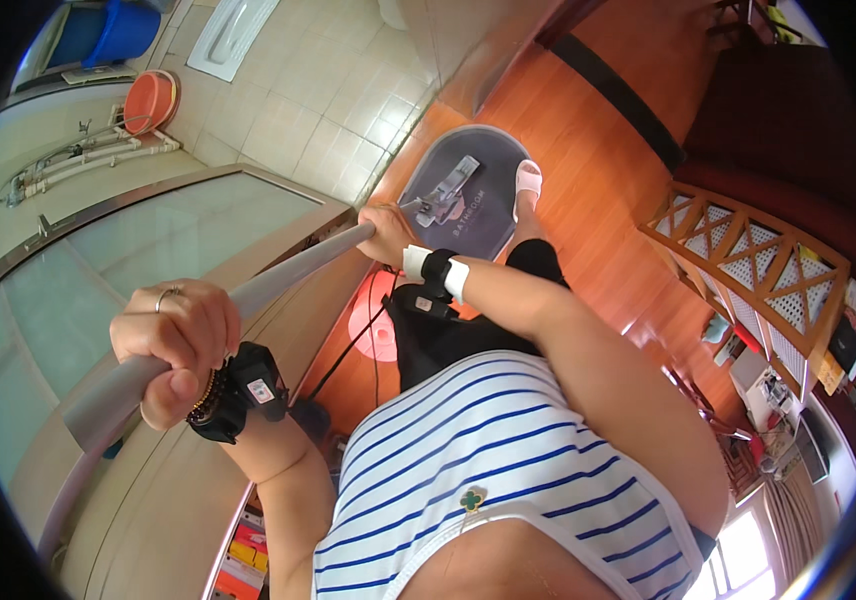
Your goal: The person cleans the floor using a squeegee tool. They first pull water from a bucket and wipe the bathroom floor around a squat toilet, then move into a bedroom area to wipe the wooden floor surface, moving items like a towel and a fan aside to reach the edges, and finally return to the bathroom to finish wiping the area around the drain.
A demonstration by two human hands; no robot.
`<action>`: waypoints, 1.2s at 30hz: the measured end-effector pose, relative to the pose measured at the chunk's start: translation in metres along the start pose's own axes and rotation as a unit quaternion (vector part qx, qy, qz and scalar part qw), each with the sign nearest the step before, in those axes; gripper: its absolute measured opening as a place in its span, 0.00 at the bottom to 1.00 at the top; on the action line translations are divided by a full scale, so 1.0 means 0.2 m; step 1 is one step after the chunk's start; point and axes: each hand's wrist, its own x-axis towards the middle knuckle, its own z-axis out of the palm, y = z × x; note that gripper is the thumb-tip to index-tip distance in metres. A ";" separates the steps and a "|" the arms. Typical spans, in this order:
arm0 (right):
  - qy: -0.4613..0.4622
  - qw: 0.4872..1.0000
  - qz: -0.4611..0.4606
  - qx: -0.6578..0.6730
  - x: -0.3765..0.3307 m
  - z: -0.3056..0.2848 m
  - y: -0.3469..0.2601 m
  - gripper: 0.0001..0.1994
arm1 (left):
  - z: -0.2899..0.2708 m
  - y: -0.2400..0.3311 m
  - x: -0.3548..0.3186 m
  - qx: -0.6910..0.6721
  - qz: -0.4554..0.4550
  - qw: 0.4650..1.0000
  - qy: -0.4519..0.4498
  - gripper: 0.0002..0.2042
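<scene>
A long grey pole (283,272) slants across the view, its thick near end at lower left. My left hand (176,345) is wrapped round it close to that end. Farther along, my right hand (385,236) is closed on the pole too. Beyond my right hand, a narrow silver-grey head (450,192), like that of a flat mop, lies over a dark grey bath mat (478,230). Part of the joint between pole and head is hidden by my right hand. Black straps with small devices sit on both wrists.
A frosted glass door (163,235) stands to the left. Beyond it are a tiled floor (293,125), a red basin (151,102) and a blue tub (128,32). A pink round object (373,320) and a black cable are near my legs. A wooden lattice rack (748,255) stands right.
</scene>
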 end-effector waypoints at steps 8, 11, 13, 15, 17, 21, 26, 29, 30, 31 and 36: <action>-0.025 0.999 0.044 0.007 -0.26 -0.12 0.11 0.06 | 0.08 -0.14 -0.04 -0.070 -0.052 0.992 0.088 0.11; -0.015 0.993 0.098 -0.057 -0.34 -0.13 0.31 0.07 | 0.18 -0.32 -0.04 -0.022 -0.067 0.983 0.169 0.12; -0.028 0.988 0.143 -0.048 -0.36 -0.15 0.36 0.07 | 0.24 -0.45 -0.08 -0.022 -0.106 0.973 0.204 0.11; -0.079 0.980 0.160 -0.093 -0.32 -0.18 0.39 0.09 | 0.27 -0.53 -0.10 -0.055 -0.121 0.958 0.253 0.11; -0.080 0.979 0.171 -0.082 -0.23 -0.09 0.37 0.09 | 0.20 -0.48 -0.07 -0.047 -0.106 0.961 0.253 0.11; -0.015 0.990 0.136 -0.039 0.11 0.11 0.40 0.08 | 0.06 -0.37 0.08 -0.034 -0.045 0.974 0.218 0.10; 0.021 0.993 0.117 -0.013 0.11 0.09 0.31 0.08 | -0.01 -0.35 0.10 -0.025 -0.032 0.978 0.203 0.09; -0.009 0.988 0.150 -0.046 -0.02 0.01 0.29 0.07 | 0.01 -0.33 0.06 -0.035 -0.031 0.992 0.113 0.10; -0.012 0.986 0.160 -0.048 -0.08 0.00 0.30 0.06 | 0.02 -0.35 0.06 -0.034 -0.030 0.993 0.113 0.10; -0.011 0.985 0.161 -0.060 -0.13 -0.02 0.33 0.06 | 0.05 -0.39 0.04 -0.035 -0.062 0.990 0.125 0.10; -0.049 0.977 0.180 -0.100 -0.03 0.02 0.39 0.09 | 0.04 -0.45 0.06 -0.050 -0.096 0.967 0.232 0.13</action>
